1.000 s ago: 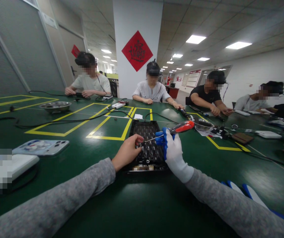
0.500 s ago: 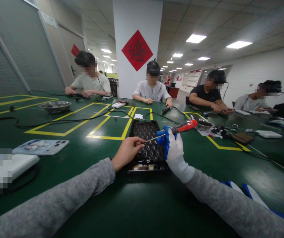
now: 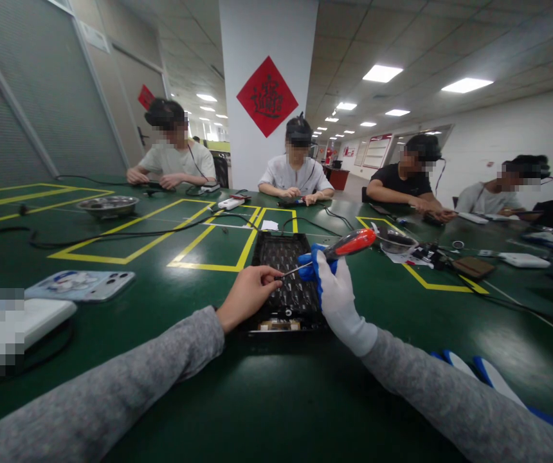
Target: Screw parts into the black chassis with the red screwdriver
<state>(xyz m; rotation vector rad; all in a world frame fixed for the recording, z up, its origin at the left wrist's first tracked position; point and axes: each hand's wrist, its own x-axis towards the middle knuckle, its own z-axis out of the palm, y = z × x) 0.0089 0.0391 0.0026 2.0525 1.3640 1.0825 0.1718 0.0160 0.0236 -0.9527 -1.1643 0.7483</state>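
Observation:
In the head view, a black rectangular device casing (image 3: 300,307) lies on the green table before me, its patterned inside facing up. My right hand (image 3: 337,292), in a white glove with blue palm, is closed around a screwdriver (image 3: 353,242) with a red and dark handle. The thin metal shaft slants down left over the casing. My bare left hand (image 3: 250,292) pinches at the screwdriver's tip, thumb and forefinger together. Whatever small part sits between those fingertips is too small to make out.
A phone (image 3: 81,285) and a white box (image 3: 30,331) lie at left, a metal bowl (image 3: 107,206) beyond. Cables (image 3: 161,233) cross the table. A spare glove (image 3: 503,382) rests under my right forearm. Several people sit opposite, including one in white (image 3: 296,173).
My right hand and the screwdriver have shifted slightly left and the handle tilts a little differently. The left hand stays put. Opposite, the person in white has brought both hands together over a dark object.

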